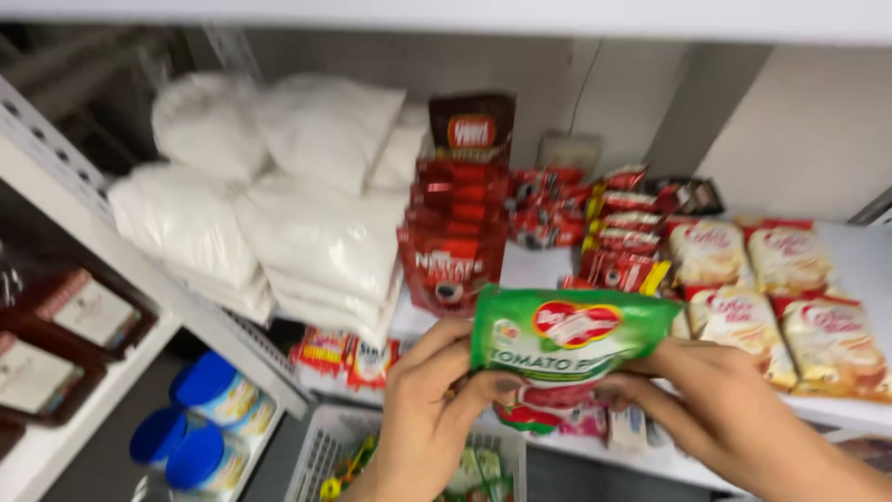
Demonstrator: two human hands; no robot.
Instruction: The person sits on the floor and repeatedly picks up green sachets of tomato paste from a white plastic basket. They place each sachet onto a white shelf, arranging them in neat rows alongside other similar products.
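Observation:
Both my hands hold a green pouch (569, 344) with a red label and red bottom, in front of a white shelf (869, 265). My left hand (429, 409) grips its left edge with the thumb across the lower front. From the right, my right hand (708, 400) takes the other edge. The pouch is upright and tilted slightly, just above the shelf's front edge.
The shelf carries stacked white bags (279, 204) at left, a row of red pouches (455, 242) in the middle, small red sachets (609, 218) behind, and cream packets (771, 288) at right. Below lie a white basket (325, 455), blue-lidded tubs (200, 418) and brown boxes (74, 325).

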